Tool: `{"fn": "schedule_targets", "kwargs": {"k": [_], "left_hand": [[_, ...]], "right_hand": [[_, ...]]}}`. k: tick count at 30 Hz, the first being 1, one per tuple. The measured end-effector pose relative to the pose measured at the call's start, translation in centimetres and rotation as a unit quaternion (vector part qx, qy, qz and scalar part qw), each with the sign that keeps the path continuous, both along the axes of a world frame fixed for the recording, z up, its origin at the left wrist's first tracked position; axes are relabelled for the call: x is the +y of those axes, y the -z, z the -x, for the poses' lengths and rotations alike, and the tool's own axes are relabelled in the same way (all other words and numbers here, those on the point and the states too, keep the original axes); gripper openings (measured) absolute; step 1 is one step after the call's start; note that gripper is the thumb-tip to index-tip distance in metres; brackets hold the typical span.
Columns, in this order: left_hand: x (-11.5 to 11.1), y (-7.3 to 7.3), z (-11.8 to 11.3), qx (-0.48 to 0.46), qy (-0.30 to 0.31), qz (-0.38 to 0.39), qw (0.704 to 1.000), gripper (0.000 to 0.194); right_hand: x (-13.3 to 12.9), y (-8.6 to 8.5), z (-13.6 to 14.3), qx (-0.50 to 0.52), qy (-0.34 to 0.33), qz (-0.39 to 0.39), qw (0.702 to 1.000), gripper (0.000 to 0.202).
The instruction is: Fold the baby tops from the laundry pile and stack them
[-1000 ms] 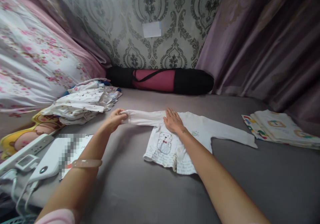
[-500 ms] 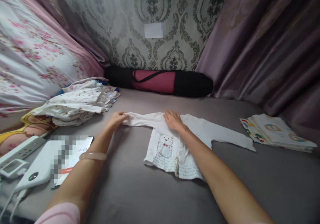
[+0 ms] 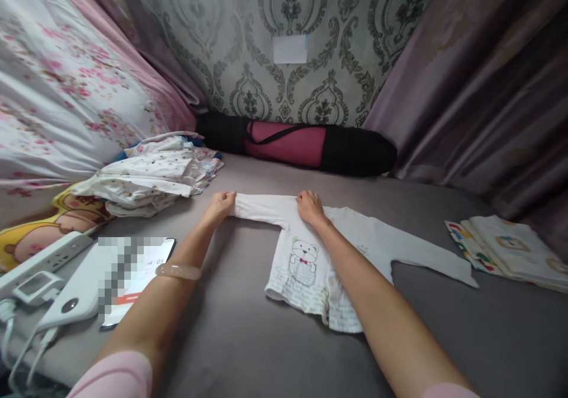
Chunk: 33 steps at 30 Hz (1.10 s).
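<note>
A small white long-sleeved baby shirt [image 3: 279, 268] with a bear print lies spread on the grey bed surface. My left hand [image 3: 223, 204] is closed on the cuff of its left-lying sleeve, which is drawn out straight. At the shoulder, my right hand [image 3: 310, 206] has its fingers curled and gripping the cloth. The other sleeve stretches out to the right, lying flat. My right forearm covers part of the shirt's front.
Rumpled baby clothes [image 3: 151, 170] are heaped at the left by a floral curtain. Folded clothes [image 3: 510, 247] lie at the right. A black and pink bag [image 3: 284, 144] runs along the wall. A power strip [image 3: 57, 256], white device [image 3: 73, 303] and phone [image 3: 155, 268] sit at the near left.
The sleeve under my left hand is pulled straighter and smoother. My right hand's fingers have curled from lying flat to gripping the shoulder. The view has shifted slightly left.
</note>
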<state>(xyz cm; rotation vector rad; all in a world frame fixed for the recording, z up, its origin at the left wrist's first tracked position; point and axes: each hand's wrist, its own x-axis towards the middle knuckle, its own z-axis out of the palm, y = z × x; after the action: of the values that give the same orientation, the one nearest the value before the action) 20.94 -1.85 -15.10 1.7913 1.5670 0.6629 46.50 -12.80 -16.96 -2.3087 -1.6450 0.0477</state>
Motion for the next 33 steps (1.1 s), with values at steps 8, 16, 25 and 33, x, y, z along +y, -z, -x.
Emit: {"fn": "schedule_targets", "kwargs": {"k": [8, 16, 25, 33], "left_hand": [[-0.7, 0.0, 0.9, 0.325, 0.087, -0.134, 0.932, 0.045], [-1.4, 0.4, 0.5, 0.396, 0.060, -0.133, 0.907, 0.045], [-1.6, -0.1, 0.7, 0.373, 0.066, -0.109, 0.919, 0.045], [-2.2, 0.0, 0.7, 0.388, 0.070, -0.134, 0.909, 0.043]], "right_hand": [[-0.4, 1.0, 1.1, -0.022, 0.030, -0.051, 0.998, 0.024], [-0.2, 1.3, 0.8, 0.003, 0.032, -0.063, 0.998, 0.028], [-0.3, -1.3, -5.7, 0.090, 0.018, 0.024, 0.995, 0.035], [-1.4, -0.2, -4.6, 0.040, 0.072, 0.048, 0.996, 0.027]]}}
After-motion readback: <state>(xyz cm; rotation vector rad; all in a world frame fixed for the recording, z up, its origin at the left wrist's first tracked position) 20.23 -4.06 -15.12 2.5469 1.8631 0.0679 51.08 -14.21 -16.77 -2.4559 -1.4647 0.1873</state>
